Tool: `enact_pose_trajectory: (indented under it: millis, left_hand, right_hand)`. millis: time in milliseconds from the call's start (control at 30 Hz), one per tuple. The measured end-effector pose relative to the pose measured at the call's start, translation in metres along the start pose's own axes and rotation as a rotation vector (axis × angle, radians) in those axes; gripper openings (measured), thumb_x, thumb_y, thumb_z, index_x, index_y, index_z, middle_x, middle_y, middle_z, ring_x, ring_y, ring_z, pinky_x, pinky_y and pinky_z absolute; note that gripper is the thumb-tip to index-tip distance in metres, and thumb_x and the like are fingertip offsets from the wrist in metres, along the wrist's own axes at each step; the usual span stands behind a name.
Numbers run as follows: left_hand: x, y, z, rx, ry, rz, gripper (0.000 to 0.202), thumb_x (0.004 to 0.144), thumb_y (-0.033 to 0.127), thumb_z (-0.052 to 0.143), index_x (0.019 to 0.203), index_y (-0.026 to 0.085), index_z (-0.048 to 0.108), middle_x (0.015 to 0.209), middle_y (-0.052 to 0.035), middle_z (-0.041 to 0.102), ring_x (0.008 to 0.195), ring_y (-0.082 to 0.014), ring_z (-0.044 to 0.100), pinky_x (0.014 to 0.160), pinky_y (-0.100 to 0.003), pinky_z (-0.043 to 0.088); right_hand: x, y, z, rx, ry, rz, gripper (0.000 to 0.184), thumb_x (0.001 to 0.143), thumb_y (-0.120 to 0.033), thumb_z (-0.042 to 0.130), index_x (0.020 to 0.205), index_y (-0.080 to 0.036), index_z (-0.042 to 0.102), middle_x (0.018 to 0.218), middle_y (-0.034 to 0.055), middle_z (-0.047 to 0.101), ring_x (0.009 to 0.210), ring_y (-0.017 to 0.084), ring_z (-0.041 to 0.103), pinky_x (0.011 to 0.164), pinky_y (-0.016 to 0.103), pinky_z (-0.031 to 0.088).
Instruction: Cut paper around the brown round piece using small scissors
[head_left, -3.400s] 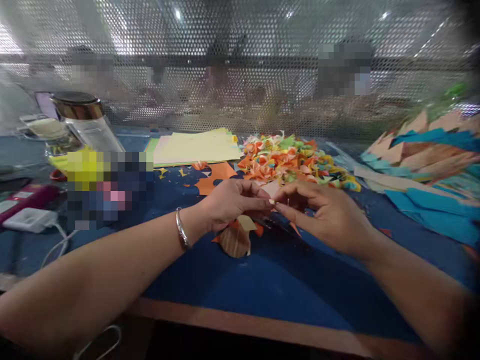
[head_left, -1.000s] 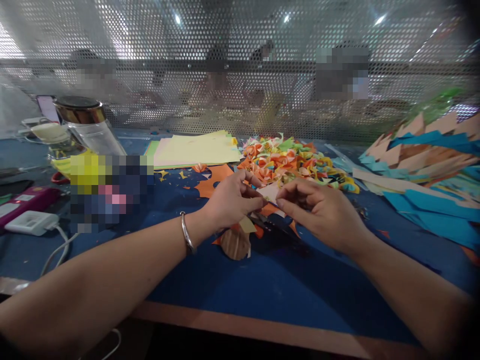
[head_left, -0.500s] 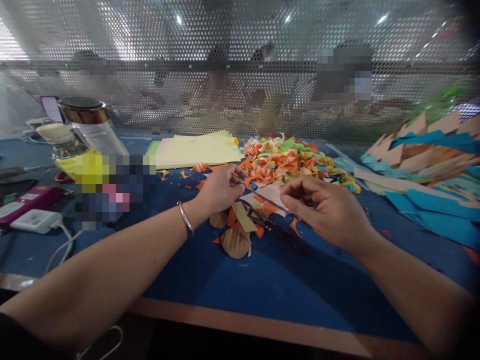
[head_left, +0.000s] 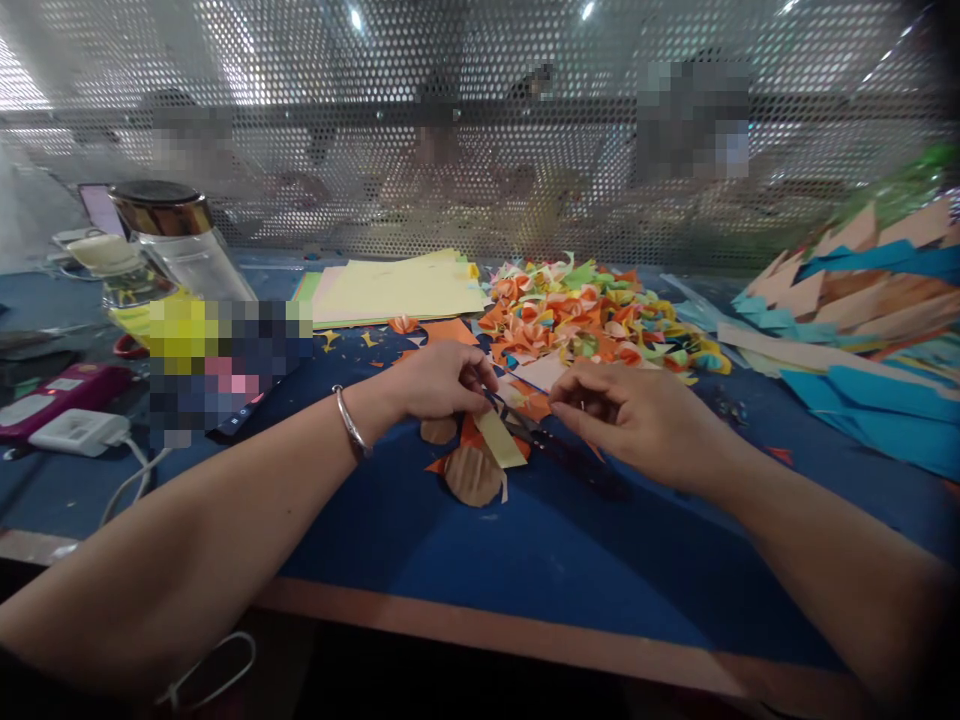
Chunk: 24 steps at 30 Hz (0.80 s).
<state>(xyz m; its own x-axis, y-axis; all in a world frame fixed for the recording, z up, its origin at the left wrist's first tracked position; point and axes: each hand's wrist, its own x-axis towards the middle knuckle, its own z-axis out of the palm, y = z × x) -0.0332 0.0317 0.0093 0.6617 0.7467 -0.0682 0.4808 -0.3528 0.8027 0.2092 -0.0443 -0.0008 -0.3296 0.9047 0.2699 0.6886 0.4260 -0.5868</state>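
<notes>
My left hand (head_left: pixel 442 382), a bracelet at its wrist, is closed in a pinch above the paper scraps. Opposite it, my right hand (head_left: pixel 622 415) also pinches thumb against fingers. A thin dark line runs between the two sets of fingertips; whether it is a thread, a wire or a paper edge I cannot tell. Below and between the hands lie dark scissors (head_left: pixel 559 448), partly in shadow. A pale yellow paper strip (head_left: pixel 501 440), a round brown corrugated cardboard piece (head_left: pixel 472 477) and orange scraps lie beside them. Behind is a pile of small folded paper pieces (head_left: pixel 577 310).
Yellow and pink paper sheets (head_left: pixel 397 290) are stacked at the back. Blue and tan folded paper (head_left: pixel 877 415) lies at the right. A glass bottle (head_left: pixel 184 245), a purple power bank (head_left: pixel 64 400) and a white charger (head_left: pixel 79 432) occupy the left. A perforated metal screen (head_left: pixel 480 200) stands behind.
My right hand has moved slightly left, closer to the left hand. My left hand has come a little lower. The view has shifted slightly.
</notes>
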Motion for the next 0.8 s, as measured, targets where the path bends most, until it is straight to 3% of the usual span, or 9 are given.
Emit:
enact_pose_trajectory:
  millis: [267, 433, 533, 600, 800]
  left_hand:
    - [-0.002, 0.004, 0.0, 0.129, 0.051, 0.033, 0.021, 0.076, 0.029, 0.081, 0.089, 0.015, 0.073, 0.075, -0.004, 0.072, 0.066, -0.0149, 0.064, 0.062, -0.027, 0.044]
    - [0.0, 0.0, 0.003, 0.002, -0.042, 0.007, 0.027, 0.072, 0.016, 0.079, 0.097, 0.014, 0.069, 0.072, -0.0005, 0.07, 0.064, -0.0129, 0.064, 0.062, -0.025, 0.045]
    - [0.0, 0.003, 0.005, -0.017, 0.04, 0.054, 0.021, 0.074, 0.015, 0.076, 0.093, 0.014, 0.067, 0.072, 0.0003, 0.067, 0.066, -0.0126, 0.062, 0.064, -0.025, 0.046]
    - [-0.004, 0.01, 0.008, 0.034, 0.092, 0.126, 0.019, 0.076, 0.021, 0.077, 0.092, 0.015, 0.068, 0.076, -0.0006, 0.067, 0.071, -0.0135, 0.063, 0.067, -0.026, 0.047]
    - [-0.02, 0.035, 0.026, 0.395, -0.054, 0.276, 0.027, 0.077, 0.039, 0.08, 0.088, 0.018, 0.068, 0.089, -0.003, 0.07, 0.084, -0.0193, 0.063, 0.071, -0.03, 0.045]
  right_hand:
    - [0.0, -0.006, -0.001, -0.054, -0.124, -0.066, 0.021, 0.093, -0.039, 0.063, 0.086, -0.022, 0.072, 0.062, 0.0012, 0.065, 0.049, 0.014, 0.054, 0.048, 0.028, 0.04]
    - [0.0, -0.009, 0.001, -0.072, -0.237, -0.071, 0.016, 0.09, -0.036, 0.064, 0.086, -0.022, 0.07, 0.068, 0.0022, 0.068, 0.055, 0.015, 0.06, 0.053, 0.027, 0.044]
    - [0.001, -0.007, 0.0, -0.128, -0.266, -0.08, 0.016, 0.087, -0.036, 0.065, 0.085, -0.021, 0.069, 0.071, 0.0031, 0.068, 0.058, 0.016, 0.06, 0.055, 0.027, 0.044]
    - [0.001, -0.005, -0.001, -0.167, -0.284, -0.071, 0.015, 0.088, -0.034, 0.063, 0.086, -0.021, 0.069, 0.072, 0.0034, 0.068, 0.059, 0.016, 0.06, 0.056, 0.027, 0.043]
    - [0.0, 0.001, -0.005, -0.262, -0.307, -0.063, 0.011, 0.087, -0.031, 0.061, 0.085, -0.022, 0.065, 0.079, 0.0049, 0.071, 0.066, 0.018, 0.063, 0.06, 0.028, 0.043]
